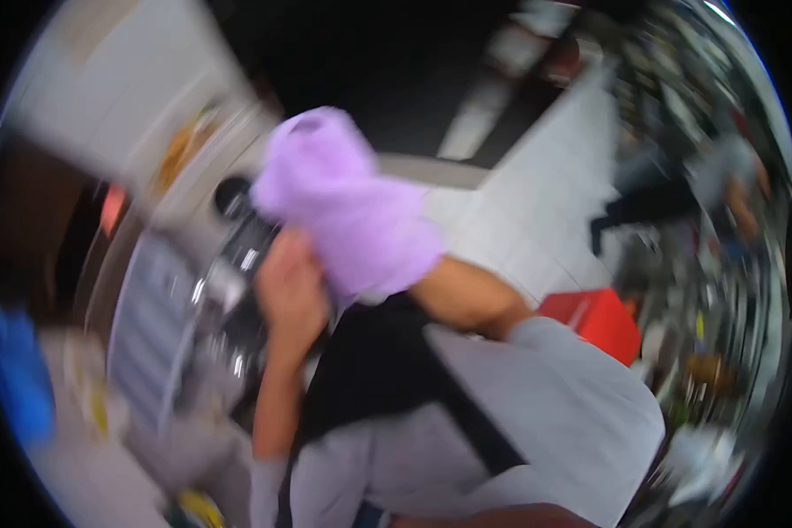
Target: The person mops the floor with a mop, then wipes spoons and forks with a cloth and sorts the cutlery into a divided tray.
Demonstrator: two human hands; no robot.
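A light purple cloth (352,211) is draped over the end of my right forearm, wrapping and hiding my right hand; whether its fingers are spread or closed does not show. Beside the lower left edge of the cloth is my left hand (290,286). Its fingers look curled, but motion blur hides whether they grip the cloth's edge. Grey sleeves and a black apron (361,370) cover my arms and front.
A red box (594,321) stands to my right on the light tiled floor (537,211). Shiny blurred metal items (233,308) and a grey slatted panel (154,326) are on the left. Another person (722,185) is at the far right near cluttered shelves. Something blue (18,370) is at far left.
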